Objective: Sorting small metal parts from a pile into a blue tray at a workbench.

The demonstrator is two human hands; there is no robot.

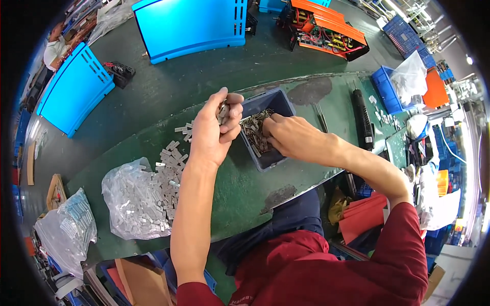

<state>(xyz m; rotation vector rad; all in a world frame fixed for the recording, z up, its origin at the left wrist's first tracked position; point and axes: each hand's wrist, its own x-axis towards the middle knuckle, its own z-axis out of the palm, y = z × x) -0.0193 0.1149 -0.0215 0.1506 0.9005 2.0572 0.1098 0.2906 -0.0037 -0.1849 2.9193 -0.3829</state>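
My left hand [208, 133] is raised over the bench, palm turned inward, its fingers curled round small grey metal pieces [223, 113]. Their exact shape is partly hidden by the fingers. My right hand [296, 135] reaches into a grey-blue plastic bin [279, 102], fingertips pinched together among many brass-coloured screws [252, 126]. What those fingertips grip is out of sight. Beside my left forearm lies a loose heap of small flat metal plates [168, 178]. More of them fill a clear plastic bag [133, 204].
A black electric screwdriver [362, 118] and thin tweezers [321, 118] lie right of the bin. Blue panels [191, 30] and an orange housing with wiring [329, 31] stand at the back. A blue crate [390, 92] sits far right, another clear bag [71, 224] at left.
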